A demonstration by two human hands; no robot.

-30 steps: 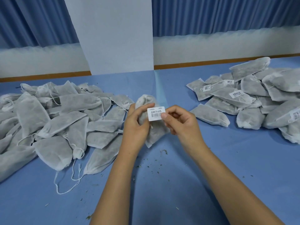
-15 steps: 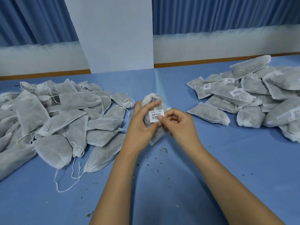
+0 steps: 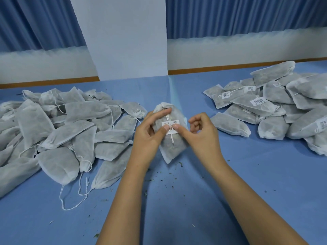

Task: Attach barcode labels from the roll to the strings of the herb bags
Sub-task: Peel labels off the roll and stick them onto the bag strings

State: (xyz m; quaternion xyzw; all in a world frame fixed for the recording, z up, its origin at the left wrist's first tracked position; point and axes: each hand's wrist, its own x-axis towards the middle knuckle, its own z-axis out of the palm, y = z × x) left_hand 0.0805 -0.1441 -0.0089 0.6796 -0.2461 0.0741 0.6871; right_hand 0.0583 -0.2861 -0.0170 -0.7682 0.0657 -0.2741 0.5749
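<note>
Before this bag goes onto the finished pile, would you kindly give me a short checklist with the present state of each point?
1. The label sits across the string: ok.
2. The left hand grips the bag: ok.
3. Both thumbs press the label, the right hand included: ok.
4. The label is stuck fully shut around the string: cannot tell.
5. The barcode is unwrinkled: cannot tell, thumbs cover part.
6. The finished pile lies to the right, apart from the unlabelled heap: ok.

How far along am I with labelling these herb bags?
Done: the right pile, labels showing. In hand: left hand holds one bag, right hand helps press its label onto the string. Left: the unlabelled pile on the left.
</note>
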